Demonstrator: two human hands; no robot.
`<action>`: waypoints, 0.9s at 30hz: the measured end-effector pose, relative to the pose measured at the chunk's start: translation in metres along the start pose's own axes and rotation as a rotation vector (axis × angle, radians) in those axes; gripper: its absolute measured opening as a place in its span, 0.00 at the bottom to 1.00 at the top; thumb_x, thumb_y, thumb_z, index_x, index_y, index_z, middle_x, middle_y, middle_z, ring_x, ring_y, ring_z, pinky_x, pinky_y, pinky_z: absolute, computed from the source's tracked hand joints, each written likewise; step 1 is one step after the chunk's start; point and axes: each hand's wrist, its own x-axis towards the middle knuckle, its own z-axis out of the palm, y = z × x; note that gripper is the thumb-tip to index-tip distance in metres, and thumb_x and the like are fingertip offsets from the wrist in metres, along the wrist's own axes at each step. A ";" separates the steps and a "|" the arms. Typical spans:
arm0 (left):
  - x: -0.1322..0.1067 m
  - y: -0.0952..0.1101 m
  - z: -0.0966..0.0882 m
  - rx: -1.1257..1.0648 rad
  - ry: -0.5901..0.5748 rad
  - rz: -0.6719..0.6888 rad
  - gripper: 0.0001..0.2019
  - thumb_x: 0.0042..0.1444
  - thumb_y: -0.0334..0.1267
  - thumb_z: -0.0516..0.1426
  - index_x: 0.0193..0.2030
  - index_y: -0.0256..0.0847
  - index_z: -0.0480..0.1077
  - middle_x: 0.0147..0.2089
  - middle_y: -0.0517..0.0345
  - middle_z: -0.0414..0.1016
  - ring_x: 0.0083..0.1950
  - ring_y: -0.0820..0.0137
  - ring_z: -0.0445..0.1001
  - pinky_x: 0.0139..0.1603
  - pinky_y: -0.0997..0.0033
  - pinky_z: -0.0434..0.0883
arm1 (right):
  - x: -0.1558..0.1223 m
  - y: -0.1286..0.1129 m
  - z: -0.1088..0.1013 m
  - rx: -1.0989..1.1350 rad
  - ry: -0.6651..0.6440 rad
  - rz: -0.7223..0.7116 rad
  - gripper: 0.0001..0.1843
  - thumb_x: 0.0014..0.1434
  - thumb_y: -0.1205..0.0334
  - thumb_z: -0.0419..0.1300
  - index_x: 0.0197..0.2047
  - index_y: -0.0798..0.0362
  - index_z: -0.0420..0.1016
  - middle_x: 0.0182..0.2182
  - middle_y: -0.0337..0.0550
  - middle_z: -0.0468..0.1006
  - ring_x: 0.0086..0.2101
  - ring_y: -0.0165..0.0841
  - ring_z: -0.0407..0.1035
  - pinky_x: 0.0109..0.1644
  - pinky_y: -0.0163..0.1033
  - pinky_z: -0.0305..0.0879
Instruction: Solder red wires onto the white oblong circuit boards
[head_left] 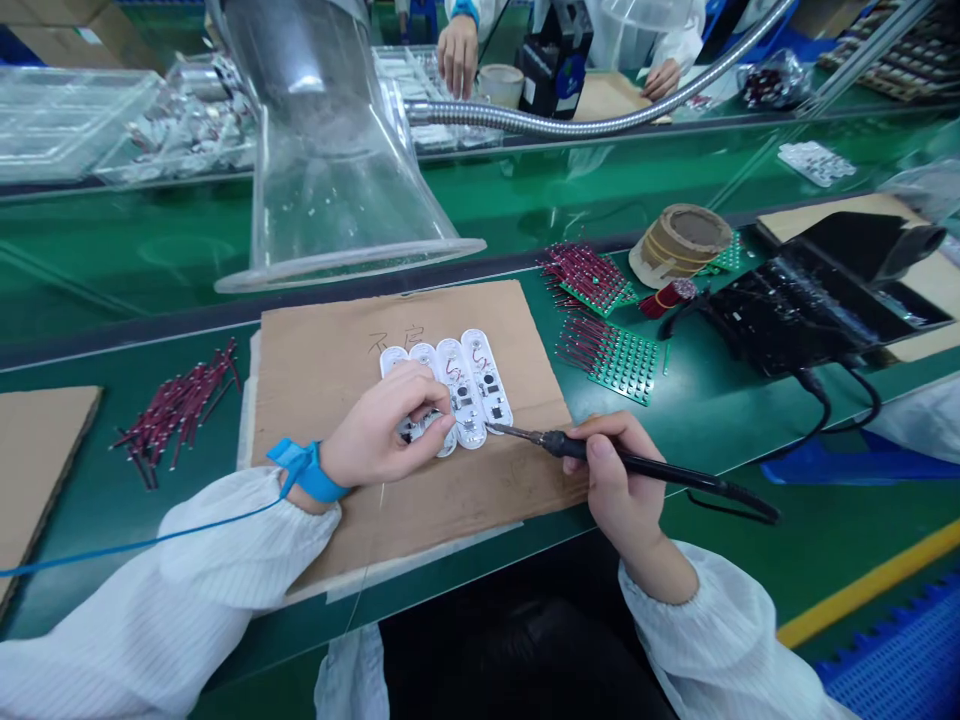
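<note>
Several white oblong circuit boards [474, 385] lie side by side on a cardboard sheet [330, 370]. My left hand [390, 425] is closed, its fingers pinching and pressing on the left boards; a thin solder wire seems to run down from it. A blue wrist strap [304, 470] with a blue cord is on that wrist. My right hand [619, 485] grips a black soldering iron [645, 465] like a pen. The iron's tip rests at the lower edge of the rightmost board.
A clear fume hood [330, 150] on a metal hose stands behind the cardboard. Red wire pieces [180, 405] lie left. Green boards with red leads [615, 355], a tape roll [679, 240] and a black soldering station [817, 290] sit right. Another person's hands [457, 50] work across the bench.
</note>
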 end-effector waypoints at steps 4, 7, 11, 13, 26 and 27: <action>0.000 0.000 0.002 -0.007 -0.021 0.014 0.05 0.69 0.30 0.57 0.41 0.44 0.68 0.30 0.64 0.65 0.33 0.69 0.66 0.38 0.66 0.67 | -0.002 0.006 -0.004 0.002 -0.040 -0.010 0.14 0.76 0.49 0.64 0.40 0.48 0.80 0.25 0.35 0.75 0.23 0.32 0.71 0.27 0.37 0.67; 0.000 0.000 0.004 -0.011 -0.023 0.021 0.05 0.69 0.30 0.57 0.42 0.44 0.68 0.30 0.64 0.65 0.33 0.69 0.66 0.38 0.66 0.67 | -0.003 0.007 -0.006 -0.026 -0.081 -0.042 0.11 0.76 0.53 0.64 0.42 0.48 0.81 0.24 0.34 0.74 0.24 0.32 0.71 0.29 0.37 0.67; 0.000 0.000 0.005 -0.006 -0.043 0.015 0.05 0.69 0.30 0.57 0.42 0.45 0.68 0.30 0.63 0.66 0.34 0.68 0.67 0.39 0.66 0.67 | -0.004 0.007 -0.008 -0.053 -0.099 -0.058 0.10 0.76 0.55 0.64 0.42 0.48 0.81 0.26 0.35 0.76 0.24 0.32 0.71 0.29 0.37 0.66; 0.001 0.001 0.004 0.000 -0.054 0.017 0.05 0.69 0.30 0.57 0.42 0.45 0.68 0.30 0.63 0.67 0.34 0.68 0.67 0.39 0.66 0.67 | -0.004 0.007 -0.009 -0.059 -0.103 -0.062 0.10 0.76 0.55 0.64 0.42 0.48 0.81 0.26 0.35 0.77 0.24 0.32 0.71 0.29 0.37 0.66; 0.001 0.000 0.004 -0.013 -0.068 0.050 0.06 0.69 0.29 0.57 0.42 0.44 0.67 0.30 0.65 0.65 0.34 0.69 0.65 0.41 0.66 0.66 | -0.005 0.007 -0.009 -0.031 -0.160 -0.045 0.07 0.76 0.57 0.64 0.45 0.47 0.82 0.26 0.34 0.77 0.25 0.31 0.73 0.29 0.36 0.68; 0.001 0.000 0.004 -0.012 -0.068 0.053 0.06 0.70 0.29 0.57 0.41 0.44 0.67 0.30 0.65 0.65 0.34 0.69 0.65 0.41 0.66 0.66 | -0.005 0.007 -0.009 -0.029 -0.156 -0.044 0.07 0.77 0.57 0.64 0.45 0.47 0.82 0.26 0.34 0.78 0.25 0.31 0.73 0.29 0.35 0.69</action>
